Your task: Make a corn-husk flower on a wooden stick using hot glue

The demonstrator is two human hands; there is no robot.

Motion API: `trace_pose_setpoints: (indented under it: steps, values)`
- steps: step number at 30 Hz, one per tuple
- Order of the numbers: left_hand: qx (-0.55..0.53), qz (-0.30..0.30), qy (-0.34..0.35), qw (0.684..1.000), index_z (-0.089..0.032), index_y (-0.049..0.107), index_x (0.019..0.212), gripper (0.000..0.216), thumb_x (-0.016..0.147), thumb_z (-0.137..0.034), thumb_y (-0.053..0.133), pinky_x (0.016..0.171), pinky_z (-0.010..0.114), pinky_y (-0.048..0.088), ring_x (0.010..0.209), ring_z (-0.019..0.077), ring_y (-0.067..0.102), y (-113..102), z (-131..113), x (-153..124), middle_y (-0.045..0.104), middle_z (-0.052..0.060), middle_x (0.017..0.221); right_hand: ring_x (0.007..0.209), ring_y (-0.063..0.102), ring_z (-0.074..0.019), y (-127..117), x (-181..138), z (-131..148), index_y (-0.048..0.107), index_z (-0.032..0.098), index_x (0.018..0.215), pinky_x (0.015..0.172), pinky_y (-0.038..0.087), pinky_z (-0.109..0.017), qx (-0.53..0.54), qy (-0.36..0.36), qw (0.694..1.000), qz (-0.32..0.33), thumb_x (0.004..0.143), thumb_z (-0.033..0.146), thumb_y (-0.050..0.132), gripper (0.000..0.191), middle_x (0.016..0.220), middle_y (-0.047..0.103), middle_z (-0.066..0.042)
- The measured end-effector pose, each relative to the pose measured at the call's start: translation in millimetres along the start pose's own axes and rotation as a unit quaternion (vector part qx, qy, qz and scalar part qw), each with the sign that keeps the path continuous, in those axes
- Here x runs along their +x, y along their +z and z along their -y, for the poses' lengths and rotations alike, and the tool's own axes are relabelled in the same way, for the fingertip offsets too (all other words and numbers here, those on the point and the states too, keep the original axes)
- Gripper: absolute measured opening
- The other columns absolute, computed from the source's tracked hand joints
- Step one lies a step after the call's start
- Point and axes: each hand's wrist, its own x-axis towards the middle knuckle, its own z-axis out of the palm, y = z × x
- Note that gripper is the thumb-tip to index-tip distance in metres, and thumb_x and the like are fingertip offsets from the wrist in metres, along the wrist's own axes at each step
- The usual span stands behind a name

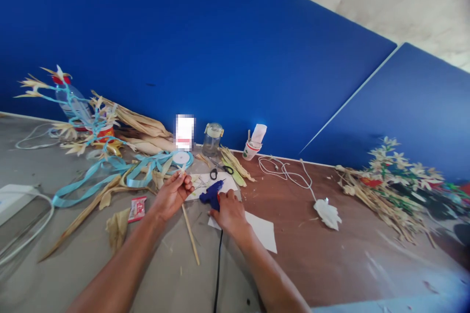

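The left hand pinches a small pale piece between closed fingertips, held up just left of the white paper; what the piece is made of is too small to tell. The right hand has its fingers closed around a blue glue gun over that paper, to the right of the piece; whether the gun rests there or is lifted cannot be told.

The step looks like gluing. For good work, the pinch should stay light and leave the gluing spot bare, with the left fingers away from the hot nozzle. A small, steady bead seems wiser than a long squeeze, with drips falling on the paper. The black cord runs toward the near edge and needs slack, clear of the pale strip on the surface.
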Motion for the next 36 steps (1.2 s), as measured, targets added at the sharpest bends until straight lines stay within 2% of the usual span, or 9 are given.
trace_pose_setpoints:
  steps: [4, 10, 16, 23, 26, 28, 30, 32, 36]
  values:
    - [0.005, -0.001, -0.002, 1.0, -0.015, 0.054, 0.072, 0.014, 0.076, -0.017, 0.067, 0.061, 0.022, 0.046, 0.059, 0.0073, 0.047, -1.7, -1.0, 0.5, 0.048, -0.002, 0.066, 0.099, 0.053, -0.0287, -7.7, 4.9, 2.9, 0.059, 0.017, 0.109, 0.082, 0.038, -0.038, 0.005, -0.014, 0.999, -0.048, 0.074, 0.045, 0.064, 0.046, 0.11, 0.054, -0.015]
    - [-0.005, -0.028, 0.031, 0.999, -0.016, 0.053, 0.073, 0.014, 0.075, -0.017, 0.067, 0.057, 0.021, 0.044, 0.057, 0.0072, 0.046, -7.3, -7.0, 4.8, 0.048, -0.002, 0.065, 0.101, 0.05, -0.0249, -6.5, 32.5, 26.4, 0.064, 0.021, 0.099, 0.085, 0.035, -0.036, 0.019, -0.113, 0.988, -0.102, 0.086, 0.035, 0.05, 0.024, 0.102, 0.061, -0.009]
    - [-0.019, -0.038, 0.054, 0.998, -0.015, 0.053, 0.072, 0.014, 0.072, -0.014, 0.067, 0.051, 0.018, 0.039, 0.053, 0.007, 0.043, -6.9, -11.7, 6.9, 0.046, -0.003, 0.06, 0.101, 0.048, -0.0263, 13.2, 55.4, 54.9, 0.065, 0.018, 0.093, 0.083, 0.036, -0.038, -0.046, -0.146, 0.986, -0.061, 0.083, 0.028, 0.051, 0.019, 0.102, 0.061, -0.011]
    - [-0.005, -0.053, 0.06, 0.997, -0.016, 0.052, 0.071, 0.013, 0.07, -0.009, 0.062, 0.052, 0.019, 0.039, 0.053, 0.0083, 0.045, -1.2, -14.0, 4.0, 0.047, -0.003, 0.058, 0.098, 0.05, -0.0261, 22.9, 55.5, 59.4, 0.065, 0.014, 0.09, 0.081, 0.036, -0.038, -0.074, -0.179, 0.979, -0.057, 0.083, 0.02, 0.047, 0.02, 0.097, 0.062, -0.013]
    - [0.008, -0.05, 0.064, 0.997, -0.016, 0.053, 0.072, 0.011, 0.07, -0.01, 0.063, 0.052, 0.019, 0.039, 0.054, 0.0079, 0.045, -2.7, -12.0, 4.8, 0.047, -0.003, 0.058, 0.098, 0.05, -0.0265, 21.9, 57.1, 56.4, 0.065, 0.014, 0.086, 0.082, 0.034, -0.04, -0.013, -0.155, 0.985, -0.072, 0.083, 0.019, 0.046, 0.02, 0.096, 0.063, -0.013]
    - [0.016, -0.043, 0.061, 0.997, -0.016, 0.053, 0.072, 0.011, 0.071, -0.011, 0.063, 0.052, 0.019, 0.038, 0.053, 0.0073, 0.045, -4.4, -10.2, 5.7, 0.048, -0.003, 0.059, 0.099, 0.05, -0.0258, 17.1, 59.3, 52.8, 0.065, 0.015, 0.079, 0.084, 0.033, -0.039, 0.113, -0.106, 0.985, -0.073, 0.081, 0.019, 0.049, 0.017, 0.095, 0.064, -0.012]
    - [0.022, -0.04, 0.054, 0.997, -0.015, 0.055, 0.073, 0.01, 0.071, -0.013, 0.064, 0.051, 0.018, 0.037, 0.053, 0.0066, 0.044, -5.1, -8.3, 5.9, 0.048, -0.003, 0.06, 0.094, 0.052, -0.0227, 9.9, 61.9, 47.8, 0.063, 0.016, 0.07, 0.083, 0.035, -0.036, 0.308, -0.053, 0.949, -0.039, 0.076, 0.019, 0.054, 0.011, 0.088, 0.064, -0.009]
    - [0.026, -0.045, 0.045, 0.998, -0.014, 0.056, 0.074, 0.01, 0.07, -0.013, 0.065, 0.05, 0.018, 0.037, 0.052, 0.0061, 0.043, -3.8, -6.5, 4.7, 0.047, -0.003, 0.059, 0.08, 0.054, -0.0176, 2.7, 63.5, 42.3, 0.06, 0.017, 0.066, 0.075, 0.038, -0.03, 0.479, -0.022, 0.878, 0.014, 0.074, 0.022, 0.055, 0.01, 0.076, 0.062, -0.004]
    - [0.03, -0.043, 0.007, 0.999, -0.012, 0.06, 0.077, 0.011, 0.069, -0.012, 0.068, 0.05, 0.017, 0.037, 0.049, 0.005, 0.041, 3.7, -3.0, -0.5, 0.044, -0.005, 0.054, 0.06, 0.05, -0.0113, -5.7, 61.5, 34.1, 0.056, 0.017, 0.067, 0.06, 0.038, -0.024, 0.637, -0.012, 0.767, 0.081, 0.071, 0.035, 0.058, 0.018, 0.065, 0.057, 0.0]
